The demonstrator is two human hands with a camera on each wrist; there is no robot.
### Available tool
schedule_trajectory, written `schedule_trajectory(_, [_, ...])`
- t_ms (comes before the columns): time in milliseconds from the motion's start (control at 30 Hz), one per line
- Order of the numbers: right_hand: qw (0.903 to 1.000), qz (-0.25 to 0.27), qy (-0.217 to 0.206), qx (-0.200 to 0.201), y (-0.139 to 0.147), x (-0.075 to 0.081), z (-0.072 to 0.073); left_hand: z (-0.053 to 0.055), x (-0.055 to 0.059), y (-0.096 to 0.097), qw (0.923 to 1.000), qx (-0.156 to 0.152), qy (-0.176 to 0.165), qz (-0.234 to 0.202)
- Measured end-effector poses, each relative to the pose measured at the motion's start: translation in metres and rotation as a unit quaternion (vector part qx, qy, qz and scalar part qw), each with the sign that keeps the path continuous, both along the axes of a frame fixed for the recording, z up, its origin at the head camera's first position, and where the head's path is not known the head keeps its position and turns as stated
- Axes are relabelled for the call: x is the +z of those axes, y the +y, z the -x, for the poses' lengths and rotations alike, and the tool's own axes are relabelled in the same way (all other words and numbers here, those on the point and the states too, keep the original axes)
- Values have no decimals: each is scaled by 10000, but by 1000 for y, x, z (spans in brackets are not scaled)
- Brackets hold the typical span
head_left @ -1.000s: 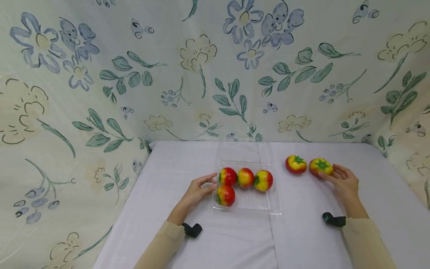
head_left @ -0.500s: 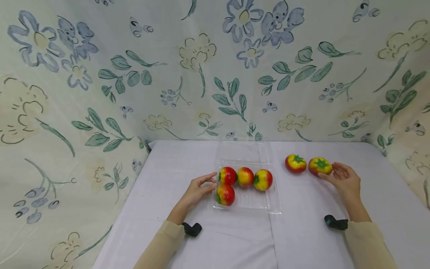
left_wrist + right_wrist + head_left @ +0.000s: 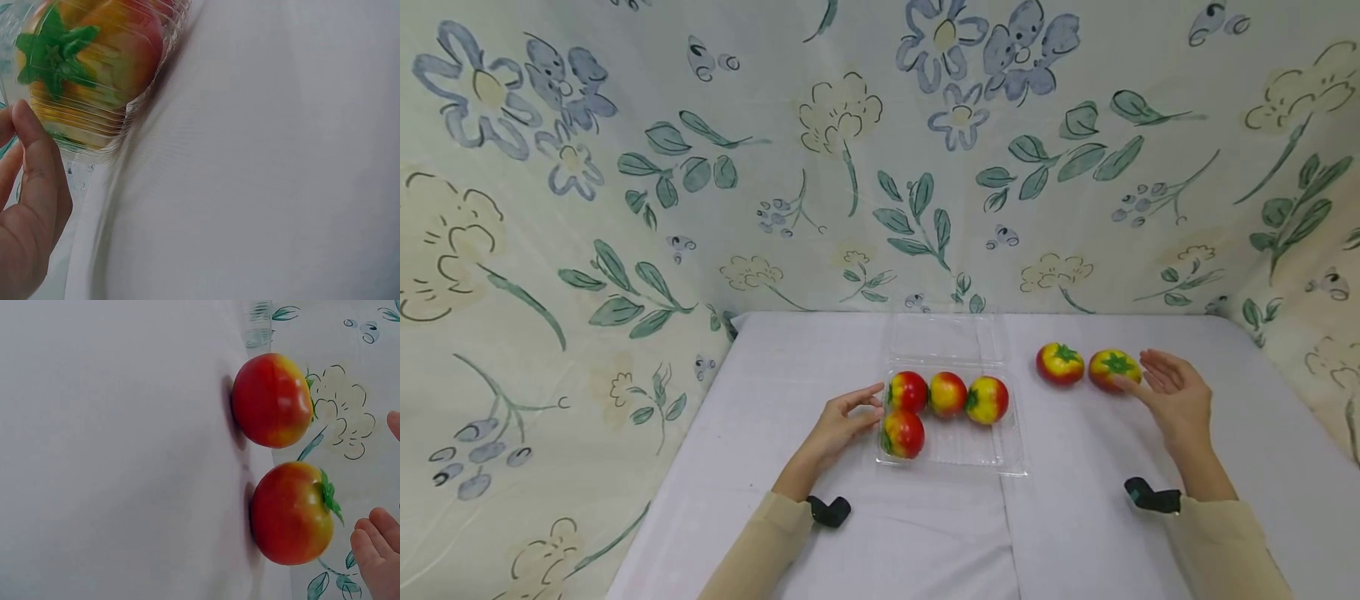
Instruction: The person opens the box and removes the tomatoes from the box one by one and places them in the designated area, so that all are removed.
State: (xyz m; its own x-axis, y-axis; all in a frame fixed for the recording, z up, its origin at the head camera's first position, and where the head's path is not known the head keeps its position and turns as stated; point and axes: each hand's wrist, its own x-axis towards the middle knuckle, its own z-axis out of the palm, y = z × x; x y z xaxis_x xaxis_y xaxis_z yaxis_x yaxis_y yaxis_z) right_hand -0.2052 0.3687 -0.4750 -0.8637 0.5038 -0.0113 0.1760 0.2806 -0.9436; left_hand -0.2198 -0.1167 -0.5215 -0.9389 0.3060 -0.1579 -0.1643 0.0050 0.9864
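In the head view a clear plastic clamshell box [image 3: 955, 454] lies with its lid [image 3: 946, 337] folded back. Several red-and-yellow tomatoes, one of them a front-left tomato [image 3: 903, 434], sit inside, three along the back. My left hand [image 3: 835, 429] touches the box's left wall with thumb and fingertips; the left wrist view shows a tomato [image 3: 119, 56] through the ribbed plastic there. Right of the box are a tomato [image 3: 1060, 364] and another tomato [image 3: 1113, 372] with green leafy tops up. Beside the rightmost one my right hand [image 3: 1176, 404] is spread, its thumb near the fruit, gripping nothing.
A white cloth covers the table [image 3: 1075, 517]. Behind it hangs a floral curtain [image 3: 850, 233], which also runs along the left and right sides. A dark wrist mount [image 3: 829, 512] shows at the left sleeve and a second dark mount [image 3: 1152, 497] at the right.
My right hand's fingers have spread and drawn back to the right from the rightmost tomato, which stays on the table. The left hand and the box have hardly moved.
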Motion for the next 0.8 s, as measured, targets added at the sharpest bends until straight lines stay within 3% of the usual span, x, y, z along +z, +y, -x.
schedule_trajectory(200, [9997, -5, -71, 236, -15, 12, -5, 0, 0, 0, 10000, 2, 4, -26])
schedule_trajectory(300, [9972, 395, 344, 531, -23, 15, -9, 0, 0, 0, 10000, 8, 2, -48])
schedule_trajectory(433, [9863, 844, 1001, 999, -35, 18, -14, 1, 0, 0, 10000, 16, 16, -60])
schedule_trajectory(667, [9834, 46, 1150, 1406, -58, 18, -16, 0, 1, 0, 10000, -3, 37, -33])
schedule_trajectory(800, [9764, -277, 1303, 1703, -71, 17, -19, 0, 1, 0, 10000, 8, 46, -7])
